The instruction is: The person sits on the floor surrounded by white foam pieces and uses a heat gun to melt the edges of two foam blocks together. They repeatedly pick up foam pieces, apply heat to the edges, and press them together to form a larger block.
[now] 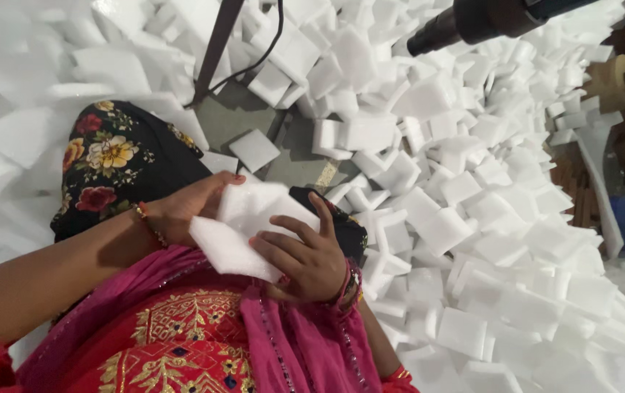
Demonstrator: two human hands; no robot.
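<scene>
A white foam sheet (243, 222) lies across my lap, held by both hands. My left hand (188, 207) grips its left edge, thumb up against the top. My right hand (305, 255) rests on the lower right part with the fingers spread over the foam. Under the sheet are my black flowered trousers (112, 164) and a pink and red embroidered garment (196, 335).
Piles of white foam squares (472, 218) cover the floor to the right and behind. A loose square (254, 149) lies on bare grey floor (298, 156). A metal leg with a black cable (214, 51) stands at top left. A black nozzle tool (472, 22) hangs at top right.
</scene>
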